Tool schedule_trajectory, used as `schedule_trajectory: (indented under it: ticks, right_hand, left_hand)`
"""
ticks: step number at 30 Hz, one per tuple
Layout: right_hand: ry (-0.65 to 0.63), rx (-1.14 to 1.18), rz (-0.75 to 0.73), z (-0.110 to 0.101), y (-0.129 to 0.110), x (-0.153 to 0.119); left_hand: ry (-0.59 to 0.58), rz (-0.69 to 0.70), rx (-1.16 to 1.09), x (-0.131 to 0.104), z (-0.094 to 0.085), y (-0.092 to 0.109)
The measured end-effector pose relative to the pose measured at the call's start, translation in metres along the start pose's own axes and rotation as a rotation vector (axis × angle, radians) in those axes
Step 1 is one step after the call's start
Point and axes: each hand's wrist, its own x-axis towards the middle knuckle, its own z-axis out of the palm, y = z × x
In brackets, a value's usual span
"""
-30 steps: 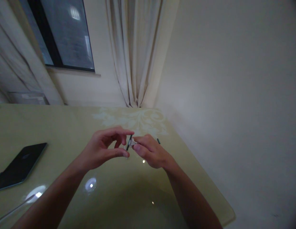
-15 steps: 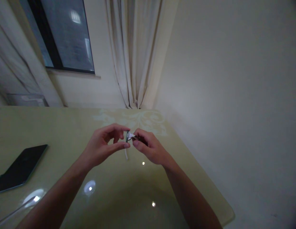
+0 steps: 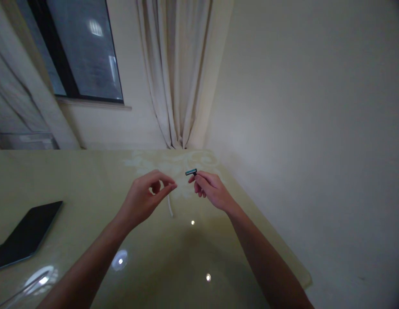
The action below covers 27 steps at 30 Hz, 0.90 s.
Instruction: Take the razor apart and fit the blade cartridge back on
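Note:
My right hand [image 3: 211, 188] holds a razor by its neck, thumb and fingers closed round it. The razor head [image 3: 191, 172], black with a teal strip, points up and to the left; its handle is hidden by my fingers. My left hand [image 3: 152, 192] is apart from the razor, to its left. Its thumb and index fingertips are pressed together, and nothing shows between them. Behind and below those fingertips, a thin white strip [image 3: 170, 207] lies on the glossy table [image 3: 167, 253].
A dark flat tablet-like slab [image 3: 30, 231] lies at the left of the table. At the lower left is a thin pale cord [image 3: 22, 288]. A wall [image 3: 299, 150] runs along the table's right side. Curtains [image 3: 175, 73] and a window [image 3: 83, 47] stand beyond the far edge.
My left hand has let go of the razor head, and its fingertips have closed together. My right hand has moved right with the razor, turning the head to face me.

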Motion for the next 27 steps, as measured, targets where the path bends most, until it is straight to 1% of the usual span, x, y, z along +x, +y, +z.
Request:
schedule_trajectory:
  ticks: [2, 3, 5, 7, 9, 11, 13, 17, 22, 27]
  right_hand:
    - [0.121, -0.028, 0.055, -0.019, 0.026, -0.002]
    - [0.204, -0.062, 0.080, -0.029, 0.040, -0.005]
    - [0.417, -0.157, 0.131, -0.046, 0.069, -0.014]
    - [0.513, -0.195, 0.168, -0.058, 0.093, -0.023]
    - [0.575, -0.230, 0.205, -0.064, 0.112, -0.031]
    - [0.614, -0.265, 0.239, -0.066, 0.126, -0.034]
    - [0.642, -0.298, 0.273, -0.065, 0.134, -0.033]
    - [0.671, -0.352, 0.348, -0.061, 0.142, -0.024]
    - [0.656, -0.435, 0.410, -0.056, 0.146, -0.021]
    - [0.644, -0.521, 0.434, -0.055, 0.146, -0.020]
  left_hand:
    - [-0.072, -0.023, 0.058, -0.002, 0.008, -0.018]
    - [-0.133, -0.044, 0.067, -0.003, 0.013, -0.029]
    - [-0.275, -0.139, 0.111, -0.007, 0.024, -0.049]
    - [-0.358, -0.292, 0.252, -0.011, 0.034, -0.065]
    - [-0.378, -0.413, 0.407, -0.015, 0.042, -0.075]
    - [-0.382, -0.487, 0.504, -0.020, 0.048, -0.081]
    - [-0.394, -0.545, 0.570, -0.023, 0.052, -0.084]
    - [-0.422, -0.620, 0.660, -0.026, 0.064, -0.086]
    - [-0.468, -0.616, 0.689, -0.026, 0.080, -0.088]
    - [-0.457, -0.570, 0.684, -0.019, 0.090, -0.090]
